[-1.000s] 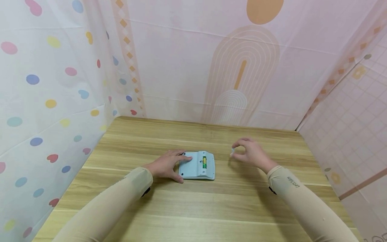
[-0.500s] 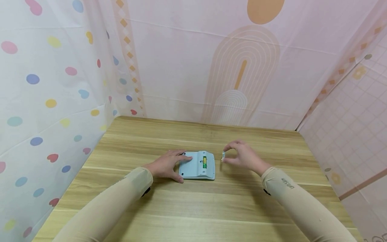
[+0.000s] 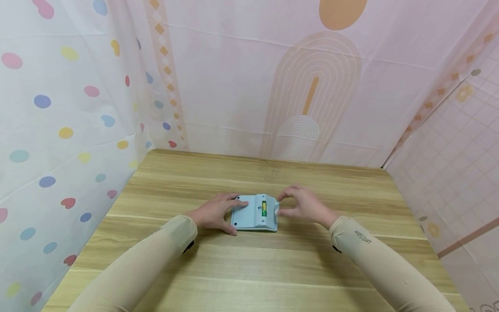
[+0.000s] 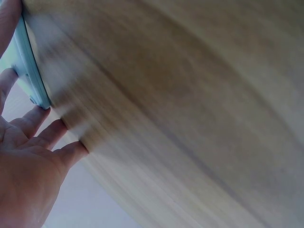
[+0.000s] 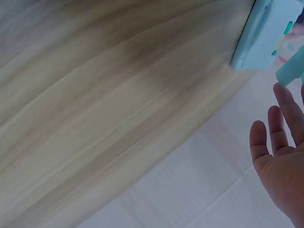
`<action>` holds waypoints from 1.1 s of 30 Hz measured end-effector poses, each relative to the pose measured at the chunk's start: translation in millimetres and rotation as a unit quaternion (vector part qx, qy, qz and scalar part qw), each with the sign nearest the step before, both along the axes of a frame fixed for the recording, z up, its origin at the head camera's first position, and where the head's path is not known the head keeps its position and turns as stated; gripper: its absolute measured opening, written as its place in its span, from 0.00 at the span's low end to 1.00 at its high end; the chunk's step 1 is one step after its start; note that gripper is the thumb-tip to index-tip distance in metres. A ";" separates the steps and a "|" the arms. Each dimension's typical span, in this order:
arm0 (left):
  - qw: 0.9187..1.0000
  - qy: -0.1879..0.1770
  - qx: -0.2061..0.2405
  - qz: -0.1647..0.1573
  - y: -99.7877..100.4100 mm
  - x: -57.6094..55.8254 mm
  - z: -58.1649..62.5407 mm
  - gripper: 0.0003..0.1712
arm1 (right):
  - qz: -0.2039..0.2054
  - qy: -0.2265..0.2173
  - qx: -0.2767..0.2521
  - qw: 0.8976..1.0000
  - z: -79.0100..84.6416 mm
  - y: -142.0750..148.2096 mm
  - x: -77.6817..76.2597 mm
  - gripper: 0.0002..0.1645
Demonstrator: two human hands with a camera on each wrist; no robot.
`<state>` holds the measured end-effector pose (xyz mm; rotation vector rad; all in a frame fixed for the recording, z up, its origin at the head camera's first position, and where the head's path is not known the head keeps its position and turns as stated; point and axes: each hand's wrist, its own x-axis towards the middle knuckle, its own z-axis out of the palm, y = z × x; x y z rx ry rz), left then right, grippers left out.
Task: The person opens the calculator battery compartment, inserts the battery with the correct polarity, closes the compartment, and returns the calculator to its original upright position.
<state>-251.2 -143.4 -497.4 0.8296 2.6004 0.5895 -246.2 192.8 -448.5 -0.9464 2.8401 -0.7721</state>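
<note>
A light-blue calculator (image 3: 243,220) lies face down on the table, its battery compartment uncovered. Inside sits a green and yellow battery (image 3: 264,209). My left hand (image 3: 214,212) rests at the calculator's left end, index finger on its back, thumb by the near edge. In the left wrist view, one fingertip touches the calculator's corner (image 4: 35,76), while other fingertips touch the wood. My right hand (image 3: 306,207) pinches a small light-blue battery cover (image 3: 277,208) beside the calculator's right edge. The right wrist view shows the cover (image 5: 290,70) apart from the calculator (image 5: 261,35), cut by the frame.
The wooden table (image 3: 249,268) meets a pink patterned curtain (image 3: 234,86) at the back. A dotted curtain (image 3: 78,108) hangs on the left and a checked one (image 3: 460,173) on the right.
The right hand has moved left with the battery cover, from well off the calculator to its right edge. The left hand and the calculator have stayed put.
</note>
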 end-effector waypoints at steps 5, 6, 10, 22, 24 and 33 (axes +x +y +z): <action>1.000 -0.006 0.004 0.004 -0.5 -0.2 0.2 0.55 | 0.014 -0.011 0.004 1.000 0.0 -7.9 0.1 0.23; 1.000 -0.006 0.004 0.004 -0.4 -0.1 0.6 0.55 | 0.014 -0.013 0.006 1.000 -0.3 -9.0 -0.2 0.23; 1.000 -0.005 0.003 0.002 -0.1 -0.3 1.0 0.55 | 0.013 -0.024 0.012 1.000 -0.9 -12.2 -0.8 0.23; 1.000 -0.006 -0.001 0.003 0.2 1.0 3.7 0.55 | 0.011 -0.042 0.016 0.999 0.8 -17.6 -2.2 0.23; 1.000 -0.006 -0.002 0.002 0.0 1.3 4.1 0.55 | 0.011 -0.046 0.015 0.999 1.3 -18.3 -2.4 0.23; 1.000 -0.003 -0.004 0.001 -0.4 2.3 5.0 0.55 | 0.015 -0.048 0.026 0.998 -1.4 -21.6 -3.7 0.23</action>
